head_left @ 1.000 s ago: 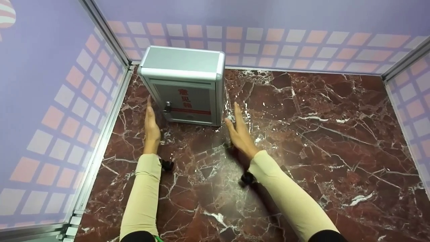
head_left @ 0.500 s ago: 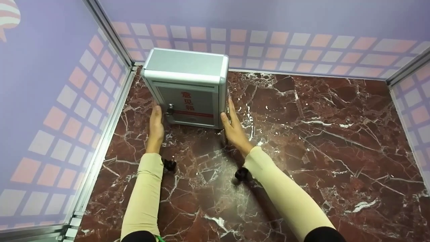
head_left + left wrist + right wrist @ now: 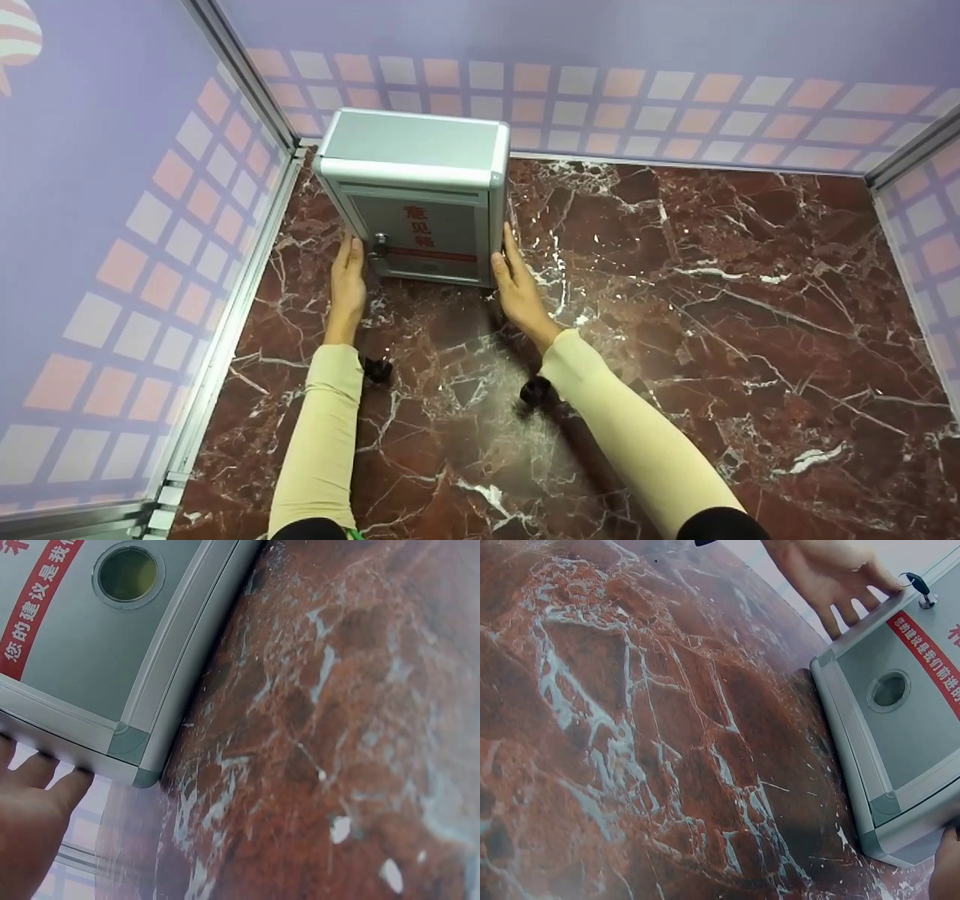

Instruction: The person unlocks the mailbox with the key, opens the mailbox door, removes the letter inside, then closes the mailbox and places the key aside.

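Note:
A grey metal suggestion box with silver rounded edges stands upright on the marbled surface. Red lettering and a red stripe mark its front, and a lock with a key is fitted there. In the right wrist view a round window shows low on the front. My left hand touches the box's left side near the bottom, fingers fairly straight. On the opposite side, my right hand lies against the lower part, its thumb by the front edge. Some right fingertips are hidden behind the box.
Dark red marbled tabletop extends in front of and to the right of the box. Purple panels with pink and white squares form the back wall and left wall. A metal rail edges the left side.
Both hands have moved inward, from standing apart beside the box to touching its two sides. The box itself stays where it was; the head view has shifted slightly.

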`<state>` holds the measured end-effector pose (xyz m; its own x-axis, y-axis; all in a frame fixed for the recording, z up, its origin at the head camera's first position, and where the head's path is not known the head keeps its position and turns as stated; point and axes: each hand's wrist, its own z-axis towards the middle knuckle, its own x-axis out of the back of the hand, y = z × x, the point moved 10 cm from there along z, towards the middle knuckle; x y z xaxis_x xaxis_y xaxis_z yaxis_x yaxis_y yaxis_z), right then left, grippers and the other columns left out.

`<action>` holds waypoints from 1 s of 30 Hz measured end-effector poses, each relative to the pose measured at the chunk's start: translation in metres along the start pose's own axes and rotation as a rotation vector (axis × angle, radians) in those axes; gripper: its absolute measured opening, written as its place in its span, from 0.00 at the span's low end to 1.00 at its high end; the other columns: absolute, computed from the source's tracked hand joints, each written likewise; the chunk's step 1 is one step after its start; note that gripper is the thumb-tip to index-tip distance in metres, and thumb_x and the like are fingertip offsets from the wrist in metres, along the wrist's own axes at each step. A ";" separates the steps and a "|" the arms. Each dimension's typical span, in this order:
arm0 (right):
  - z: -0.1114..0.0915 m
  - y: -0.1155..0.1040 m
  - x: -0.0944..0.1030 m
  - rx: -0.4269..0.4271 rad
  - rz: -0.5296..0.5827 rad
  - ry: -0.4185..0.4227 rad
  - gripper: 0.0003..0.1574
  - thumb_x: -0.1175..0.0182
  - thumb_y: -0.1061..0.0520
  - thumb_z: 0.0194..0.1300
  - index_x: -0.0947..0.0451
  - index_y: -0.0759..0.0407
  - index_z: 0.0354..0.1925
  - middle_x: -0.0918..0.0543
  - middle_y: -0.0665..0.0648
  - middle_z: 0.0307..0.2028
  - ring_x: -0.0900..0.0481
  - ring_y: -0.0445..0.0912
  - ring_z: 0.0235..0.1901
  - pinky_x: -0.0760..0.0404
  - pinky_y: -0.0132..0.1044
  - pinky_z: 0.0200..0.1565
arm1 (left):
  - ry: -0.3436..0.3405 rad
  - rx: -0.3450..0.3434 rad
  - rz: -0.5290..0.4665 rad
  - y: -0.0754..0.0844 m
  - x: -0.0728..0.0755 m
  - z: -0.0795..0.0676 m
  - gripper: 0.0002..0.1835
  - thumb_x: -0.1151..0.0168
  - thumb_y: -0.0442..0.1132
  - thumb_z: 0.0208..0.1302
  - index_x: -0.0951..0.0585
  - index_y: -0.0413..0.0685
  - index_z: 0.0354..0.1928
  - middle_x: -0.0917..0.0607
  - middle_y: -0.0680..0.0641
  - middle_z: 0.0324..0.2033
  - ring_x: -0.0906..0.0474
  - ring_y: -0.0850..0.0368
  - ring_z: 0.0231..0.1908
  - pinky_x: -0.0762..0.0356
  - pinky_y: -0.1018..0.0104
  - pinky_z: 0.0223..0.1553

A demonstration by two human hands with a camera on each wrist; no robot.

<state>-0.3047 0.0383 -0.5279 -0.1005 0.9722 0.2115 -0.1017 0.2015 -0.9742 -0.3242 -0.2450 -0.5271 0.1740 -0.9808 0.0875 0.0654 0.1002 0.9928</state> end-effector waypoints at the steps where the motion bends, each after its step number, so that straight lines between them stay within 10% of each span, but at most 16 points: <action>1: 0.000 0.000 0.000 -0.003 0.000 0.003 0.38 0.61 0.41 0.79 0.61 0.40 0.79 0.56 0.54 0.77 0.56 0.47 0.73 0.56 0.45 0.71 | 0.003 -0.003 0.011 -0.001 0.000 0.000 0.28 0.61 0.40 0.80 0.48 0.35 0.75 0.49 0.38 0.74 0.57 0.48 0.74 0.58 0.70 0.70; 30: -0.025 0.013 0.031 -0.044 0.051 0.081 0.38 0.62 0.39 0.79 0.58 0.43 0.79 0.52 0.49 0.76 0.52 0.47 0.73 0.52 0.45 0.71 | -0.004 -0.005 0.063 -0.003 -0.028 -0.031 0.30 0.58 0.49 0.80 0.44 0.42 0.75 0.44 0.43 0.74 0.51 0.50 0.73 0.54 0.66 0.70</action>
<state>-0.2847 0.0735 -0.5359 -0.0241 0.9875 0.1560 -0.0549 0.1545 -0.9865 -0.2988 -0.2124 -0.5349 0.1742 -0.9731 0.1506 0.0594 0.1630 0.9848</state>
